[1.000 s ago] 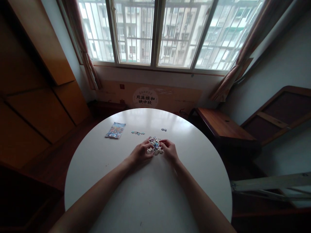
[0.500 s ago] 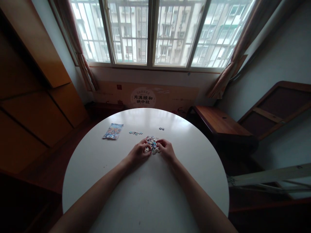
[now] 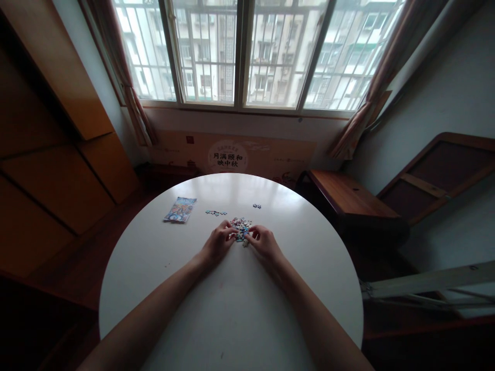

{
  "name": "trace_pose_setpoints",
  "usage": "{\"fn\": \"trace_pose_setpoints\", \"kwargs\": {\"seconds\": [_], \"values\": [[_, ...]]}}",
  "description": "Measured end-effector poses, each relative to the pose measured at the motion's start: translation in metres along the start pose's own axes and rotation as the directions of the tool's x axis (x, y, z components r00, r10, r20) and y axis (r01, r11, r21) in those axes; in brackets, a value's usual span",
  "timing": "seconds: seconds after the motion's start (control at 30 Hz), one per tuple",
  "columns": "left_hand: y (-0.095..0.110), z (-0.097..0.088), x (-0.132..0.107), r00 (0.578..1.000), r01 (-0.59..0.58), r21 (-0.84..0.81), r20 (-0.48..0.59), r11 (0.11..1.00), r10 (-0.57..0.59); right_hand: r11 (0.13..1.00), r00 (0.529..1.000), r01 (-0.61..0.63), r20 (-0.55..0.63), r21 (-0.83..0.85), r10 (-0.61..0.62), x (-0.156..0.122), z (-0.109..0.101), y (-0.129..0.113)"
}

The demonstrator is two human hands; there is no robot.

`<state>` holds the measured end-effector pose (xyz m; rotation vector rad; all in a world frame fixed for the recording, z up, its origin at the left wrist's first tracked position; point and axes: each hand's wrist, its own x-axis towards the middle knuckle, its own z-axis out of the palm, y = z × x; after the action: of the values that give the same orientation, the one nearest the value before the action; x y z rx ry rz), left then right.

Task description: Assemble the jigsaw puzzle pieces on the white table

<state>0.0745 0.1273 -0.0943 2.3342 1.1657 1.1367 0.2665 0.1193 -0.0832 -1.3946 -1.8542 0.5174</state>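
Note:
A small heap of coloured jigsaw pieces [image 3: 240,225] lies near the middle of the round white table [image 3: 232,304]. My left hand [image 3: 216,243] rests at the heap's left side, fingers curled and pinched on pieces at its edge. My right hand [image 3: 263,242] sits at the heap's right side, fingertips pinched together on a piece. The two hands nearly touch over the near side of the heap, hiding part of it.
A colourful picture card [image 3: 180,209] lies at the table's far left. A short row of loose pieces [image 3: 215,212] and a single small cluster [image 3: 257,206] lie beyond the heap. A wooden side table [image 3: 348,196] stands to the right, a window behind.
Both hands have closed in on the heap; my right hand moved left over its near side, covering more of it. The view shifted slightly.

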Motion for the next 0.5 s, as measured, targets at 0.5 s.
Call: {"fn": "trace_pose_setpoints", "kwargs": {"seconds": [0.5], "values": [[0.0068,-0.0060,0.0014,0.989,0.142,0.138,0.023,0.980,-0.147,0.998,1.000,-0.015,0.004,-0.054,0.015,-0.0001,0.0008,-0.0057]]}}
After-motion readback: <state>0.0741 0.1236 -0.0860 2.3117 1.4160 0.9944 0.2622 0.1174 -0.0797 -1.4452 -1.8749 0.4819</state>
